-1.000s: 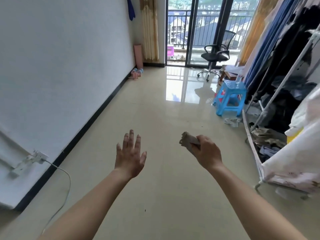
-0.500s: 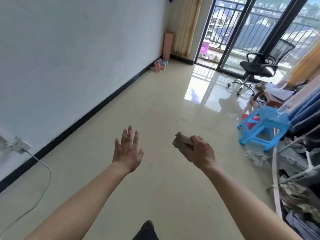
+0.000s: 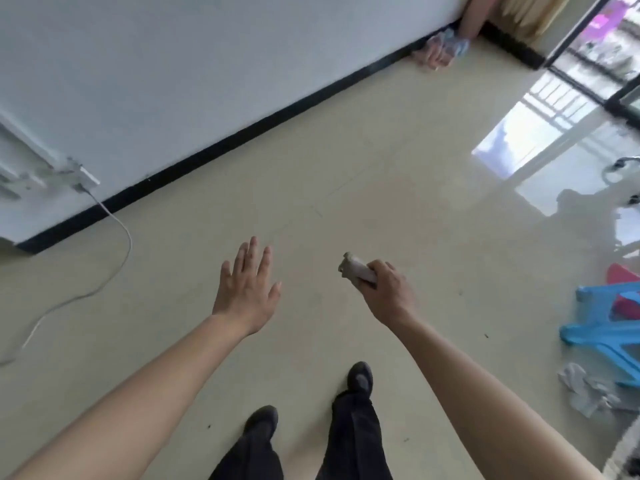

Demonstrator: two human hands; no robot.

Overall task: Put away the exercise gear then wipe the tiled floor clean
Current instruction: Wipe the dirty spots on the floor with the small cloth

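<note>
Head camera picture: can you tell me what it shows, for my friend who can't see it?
A person's right grip, a bare hand, holds a folded grey cloth above the beige tiled floor, with the left grip spread open beside it. A blue plastic stool stands at the right, and a white cable trails from the left wall.

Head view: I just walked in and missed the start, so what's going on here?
A person stands on the tiled floor, looking down. Their right hand grips a folded greyish cloth, held above the floor. The left hand is open and holds nothing. A few dark specks lie on the tiles, so wiping seems not yet begun. A blue stool stands at the right.
</note>
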